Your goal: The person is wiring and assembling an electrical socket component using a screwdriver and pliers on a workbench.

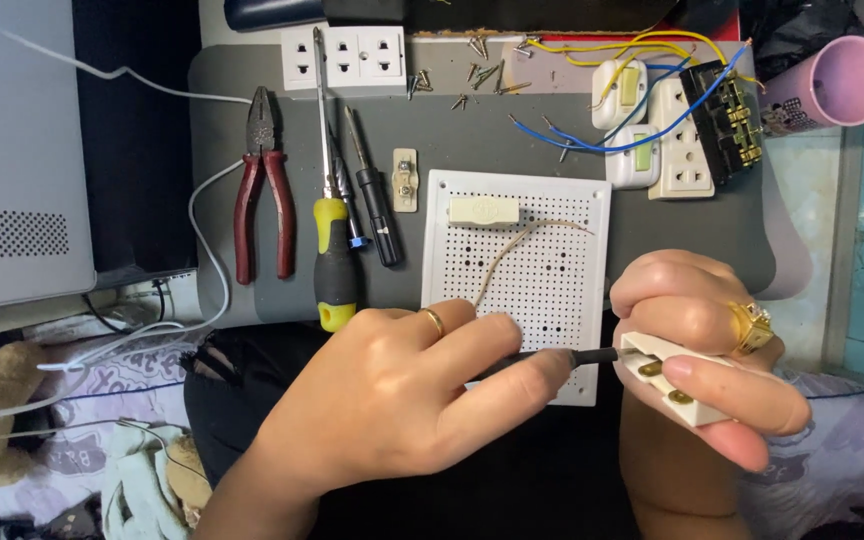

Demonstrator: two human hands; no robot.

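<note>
1. Screwdriving is the step in hand, by my reading: the left hand [392, 400] is closed round a thin dark tool [552, 360], its tip meeting a small white electrical fitting [674, 378] at lower right of the frame.
2. Right hand [697, 330] is wrapped round that fitting, brass terminals [652, 368] facing up, above the lap rather than on the tabletop.
3. Behind both hands lies a white perforated board [552, 270] on a grey mat [252, 120]; pliers [262, 190] and a yellow-handled screwdriver [332, 250] sit at upper left, unused.
4. Next move probably calls for keeping the tip seated squarely on the terminal while the fitting is held steady.
</note>
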